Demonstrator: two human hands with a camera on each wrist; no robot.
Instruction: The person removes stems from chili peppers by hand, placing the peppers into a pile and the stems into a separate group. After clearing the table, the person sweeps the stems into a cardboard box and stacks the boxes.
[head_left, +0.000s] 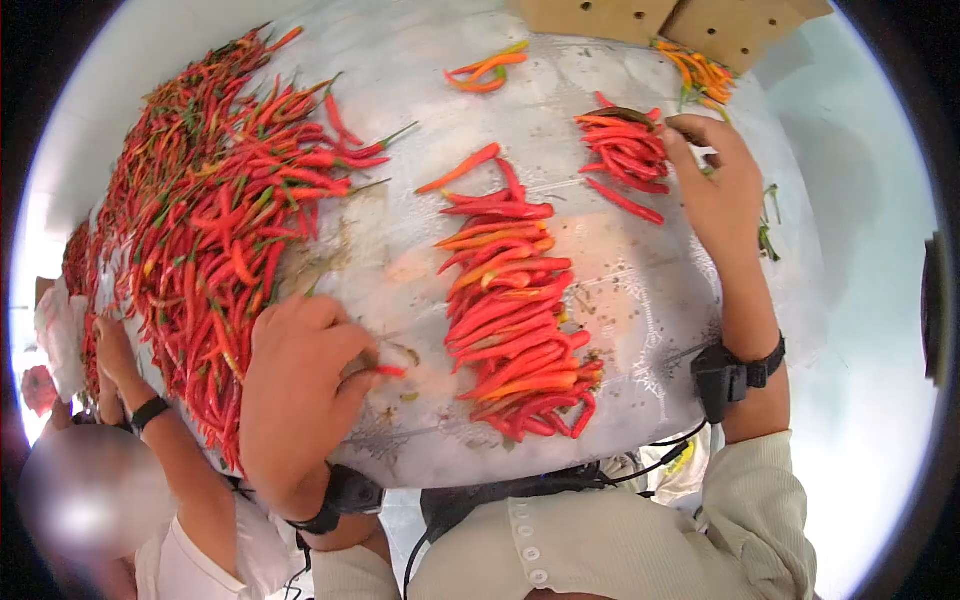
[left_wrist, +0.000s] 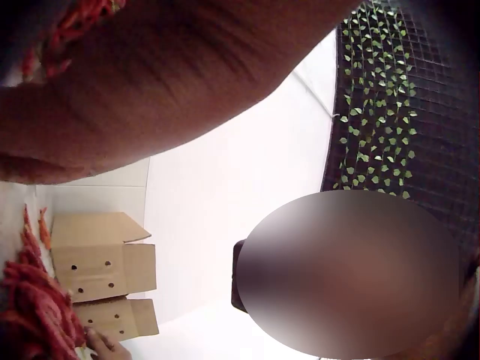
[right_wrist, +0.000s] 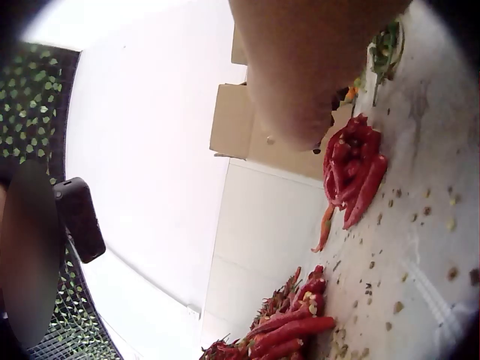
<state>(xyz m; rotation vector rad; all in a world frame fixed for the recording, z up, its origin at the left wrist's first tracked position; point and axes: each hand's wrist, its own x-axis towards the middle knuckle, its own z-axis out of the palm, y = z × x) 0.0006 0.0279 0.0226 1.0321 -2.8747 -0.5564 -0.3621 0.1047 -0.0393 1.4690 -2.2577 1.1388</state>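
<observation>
My left hand (head_left: 305, 385) is beside the big heap of red chili peppers (head_left: 235, 230), its fingers curled. A short red chili (head_left: 390, 371) sticks out past its thumb and fingertips. At the far right of the table, my right hand (head_left: 722, 185) pinches the end of a dark brownish chili (head_left: 635, 115) over a small pile of red chilies (head_left: 625, 155). Between the hands, a long stack of red and orange chilies (head_left: 515, 320) lies in a row, mostly crosswise. In the right wrist view, the small pile (right_wrist: 352, 165) sits just past my hand (right_wrist: 307, 67).
Orange chilies lie in one small group (head_left: 487, 72) at the back and another (head_left: 695, 75) near a cardboard box (head_left: 740, 30). Green stems (head_left: 768, 225) lie right of my right hand. Another person's arm (head_left: 185, 440) reaches to the heap at the left.
</observation>
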